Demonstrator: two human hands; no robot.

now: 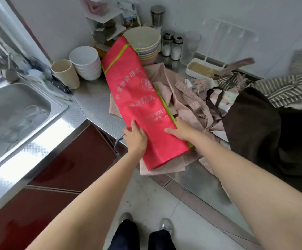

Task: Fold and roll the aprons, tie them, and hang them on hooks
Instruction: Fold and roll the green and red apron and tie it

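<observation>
- The red apron (137,98) lies folded into a long narrow strip on the steel counter (96,103), running from 11 o'clock down to 5 o'clock, with yellow-green trim along its edges.
- Pale printed Chinese characters run down its length; "防火" can be read near the middle, and a round emblem sits beside the upper line. The smaller lines lower down are too blurred to read.
- The left hand (135,136) rests flat on the strip's left edge near its lower end, fingers straight and released.
- The right hand (180,129) presses on the strip's right edge at 3 o'clock from the left hand; its fingers lie extended, grasping nothing.
- Under the red strip lies a beige apron (166,78), and to 3 o'clock a tangle of dotted beige straps (191,94), a dark brown cloth (251,123) and a striped apron (289,87).
- At 12 o'clock of the strip stands a stack of pastel bowls (144,44), touching its far end; white bowls (86,62) and a cream cup (65,73) stand at 10 o'clock.
- Two glass shakers (171,46) with white contents stand at 1 o'clock; no label on them is readable.
- The sink (17,114) sits at 9 o'clock.
</observation>
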